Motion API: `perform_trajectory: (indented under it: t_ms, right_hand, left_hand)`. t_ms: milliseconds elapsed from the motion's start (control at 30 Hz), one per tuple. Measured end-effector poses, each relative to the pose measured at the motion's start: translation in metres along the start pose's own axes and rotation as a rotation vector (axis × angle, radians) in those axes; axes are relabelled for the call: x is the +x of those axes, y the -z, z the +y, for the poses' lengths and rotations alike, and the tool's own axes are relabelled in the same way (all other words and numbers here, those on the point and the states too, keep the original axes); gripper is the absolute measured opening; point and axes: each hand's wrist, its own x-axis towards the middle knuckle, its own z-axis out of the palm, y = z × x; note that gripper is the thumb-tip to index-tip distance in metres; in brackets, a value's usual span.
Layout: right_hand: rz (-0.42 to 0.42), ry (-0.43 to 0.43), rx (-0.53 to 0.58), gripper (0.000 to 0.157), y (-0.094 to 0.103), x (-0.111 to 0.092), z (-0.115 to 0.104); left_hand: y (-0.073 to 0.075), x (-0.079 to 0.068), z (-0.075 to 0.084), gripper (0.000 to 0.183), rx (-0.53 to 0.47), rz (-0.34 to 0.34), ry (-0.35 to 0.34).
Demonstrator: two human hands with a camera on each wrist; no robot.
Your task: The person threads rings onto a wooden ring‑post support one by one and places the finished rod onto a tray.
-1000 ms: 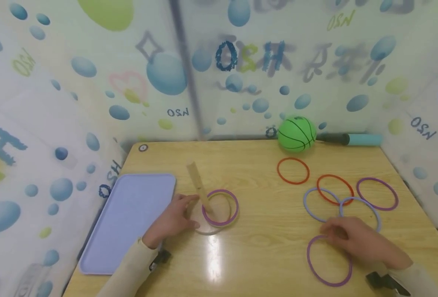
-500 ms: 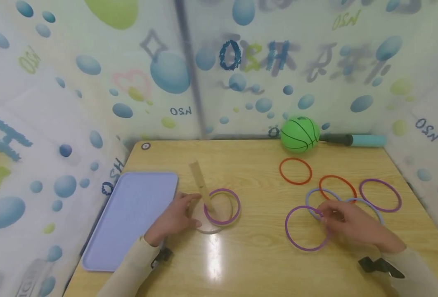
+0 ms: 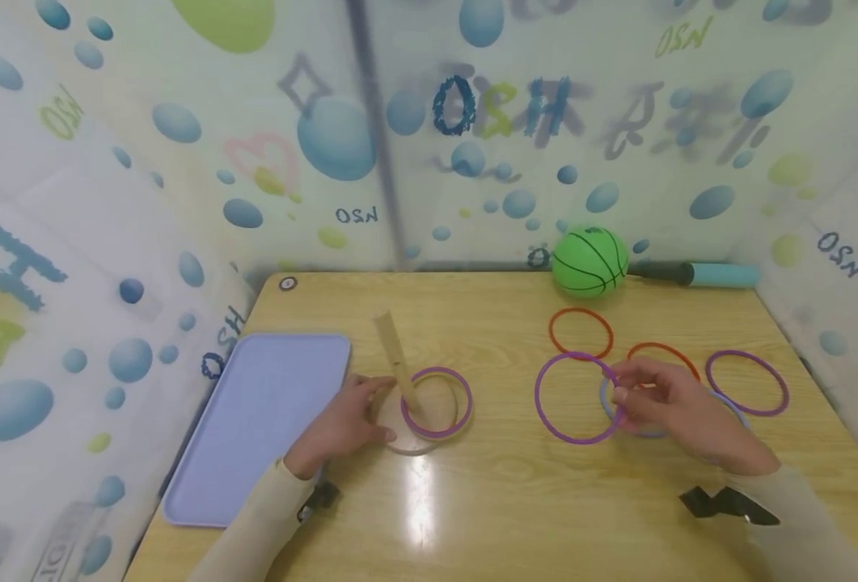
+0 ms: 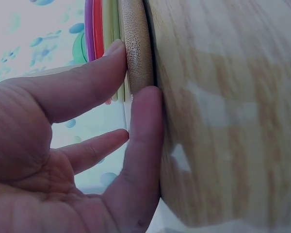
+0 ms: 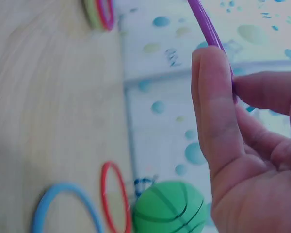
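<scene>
In the head view a ring-toss stand with a wooden peg point(image 3: 395, 352) on a round base point(image 3: 414, 449) stands left of centre. My left hand point(image 3: 341, 426) holds the base, thumb and fingers spread around its rim point(image 4: 138, 46). Purple, red and yellow-green rings point(image 4: 108, 29) lie stacked round the peg. My right hand point(image 3: 679, 412) pinches a purple ring point(image 3: 577, 442) between thumb and fingers, raised above the table in the right wrist view. Below that hand, a blue ring point(image 3: 603, 398) is partly hidden.
A lilac tray point(image 3: 261, 428) lies at left. Two red rings point(image 3: 581, 309) and another purple ring point(image 3: 786, 394) rest on the table at right. At the back are a green ball point(image 3: 590, 263) and a teal-and-black cylinder point(image 3: 723, 275) near the wall.
My right hand has lifted the near purple ring off the table and carried it up, left and away from me. My left hand keeps its place at the base.
</scene>
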Motion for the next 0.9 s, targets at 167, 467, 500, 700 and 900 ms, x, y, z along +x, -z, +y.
perform_trajectory:
  t_ms: [167,467,500,700,900]
  right_hand:
    - [0.02,0.09,0.113,0.026,-0.003,0.007,-0.016]
    - [0.067,0.143,0.202,0.028,-0.011,0.019,-0.057]
    - [0.071,0.151,0.213,0.028,-0.012,0.021,-0.061]
    - [0.072,0.234,0.365,0.027,-0.025,0.031,-0.085]
    - [0.036,0.329,0.579,0.032,-0.041,0.045,-0.107]
  left_hand:
    - [0.001,-0.001,0.001,0.085,-0.013,-0.004,0.026]
    - [0.001,-0.003,0.003,0.087,-0.041,0.013,0.03]
    - [0.0,-0.003,0.002,0.088,-0.041,0.016,0.03]
    - [-0.001,-0.003,-0.001,0.09,-0.048,0.027,0.022]
    - [-0.001,-0.002,-0.001,0.088,-0.062,0.039,0.018]
